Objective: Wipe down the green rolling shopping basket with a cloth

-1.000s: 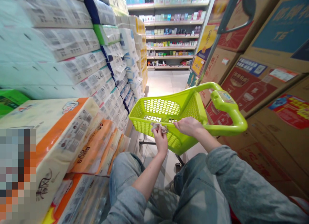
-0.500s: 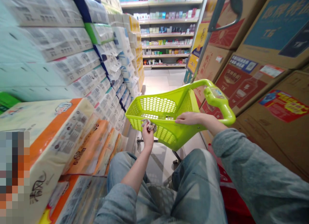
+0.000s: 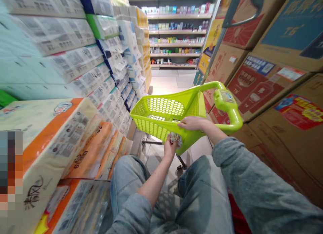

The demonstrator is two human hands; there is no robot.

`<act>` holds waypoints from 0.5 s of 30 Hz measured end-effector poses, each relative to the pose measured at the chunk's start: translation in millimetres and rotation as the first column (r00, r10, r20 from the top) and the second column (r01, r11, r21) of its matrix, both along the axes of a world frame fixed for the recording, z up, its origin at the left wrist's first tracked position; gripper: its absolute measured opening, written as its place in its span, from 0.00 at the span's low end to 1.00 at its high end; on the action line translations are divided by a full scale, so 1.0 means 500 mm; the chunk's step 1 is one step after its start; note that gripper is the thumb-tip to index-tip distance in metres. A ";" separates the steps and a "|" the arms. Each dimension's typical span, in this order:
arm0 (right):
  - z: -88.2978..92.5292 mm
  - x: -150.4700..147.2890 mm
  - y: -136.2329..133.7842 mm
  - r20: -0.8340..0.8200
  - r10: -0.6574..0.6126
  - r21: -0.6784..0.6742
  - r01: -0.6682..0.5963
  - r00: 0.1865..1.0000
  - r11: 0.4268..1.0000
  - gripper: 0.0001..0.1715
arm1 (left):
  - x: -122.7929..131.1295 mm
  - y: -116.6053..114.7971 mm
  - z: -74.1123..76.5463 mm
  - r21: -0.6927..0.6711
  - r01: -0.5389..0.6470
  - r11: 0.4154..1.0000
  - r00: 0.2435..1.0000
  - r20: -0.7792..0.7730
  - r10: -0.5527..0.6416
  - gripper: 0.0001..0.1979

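A lime-green shopping cart (image 3: 151, 126) with a perforated basket stands in the aisle in front of my knees. My left hand (image 3: 169, 147) is closed on a crumpled cloth (image 3: 175, 138) and presses it against the outside of the basket's near wall, low down. My right hand (image 3: 192, 122) lies over the basket's near rim, fingers curled on it, just left of the thick green handle (image 3: 228, 108).
Stacked packs of tissue paper (image 3: 63, 72) wall the left side of the aisle. Brown cardboard cartons (image 3: 264, 79) are piled on the right. Shelves of small goods (image 3: 176, 39) close the far end, beyond a pale tiled floor (image 3: 171, 82).
My left hand with the cloth has slid right and down along the basket's near wall. The right hand has stayed on the rim.
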State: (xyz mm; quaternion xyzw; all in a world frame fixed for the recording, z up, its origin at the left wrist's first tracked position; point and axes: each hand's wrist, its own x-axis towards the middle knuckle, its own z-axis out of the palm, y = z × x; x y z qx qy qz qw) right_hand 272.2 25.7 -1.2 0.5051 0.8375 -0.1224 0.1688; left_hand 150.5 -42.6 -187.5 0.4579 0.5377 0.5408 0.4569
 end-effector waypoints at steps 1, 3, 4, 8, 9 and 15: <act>0.002 -0.003 -0.002 0.003 -0.004 0.002 0.004 1.000 1.000 0.35 | -0.008 0.001 0.001 -0.012 -0.060 0.998 0.998 -0.012 0.060 0.11; 0.004 -0.009 -0.006 -0.001 -0.003 0.002 0.003 1.000 1.000 0.36 | -0.036 0.009 0.006 -0.026 -0.244 0.970 0.969 -0.058 0.242 0.10; 0.005 -0.011 -0.008 -0.006 0.002 0.002 -0.002 1.000 1.000 0.36 | -0.053 0.015 0.010 -0.022 -0.330 0.944 0.941 -0.089 0.327 0.10; 0.004 -0.015 -0.008 -0.008 0.008 0.014 -0.008 1.000 1.000 0.36 | -0.101 0.036 0.034 0.054 -0.348 0.936 0.915 -0.198 0.352 0.08; 0.003 -0.016 -0.007 -0.003 0.006 0.018 -0.006 1.000 1.000 0.36 | -0.104 0.040 0.038 0.067 -0.326 0.943 0.918 -0.214 0.332 0.07; 0.001 -0.024 -0.009 0.019 0.007 0.043 -0.007 1.000 0.999 0.35 | -0.071 0.065 0.026 0.037 -0.393 0.919 0.914 -0.092 0.395 0.13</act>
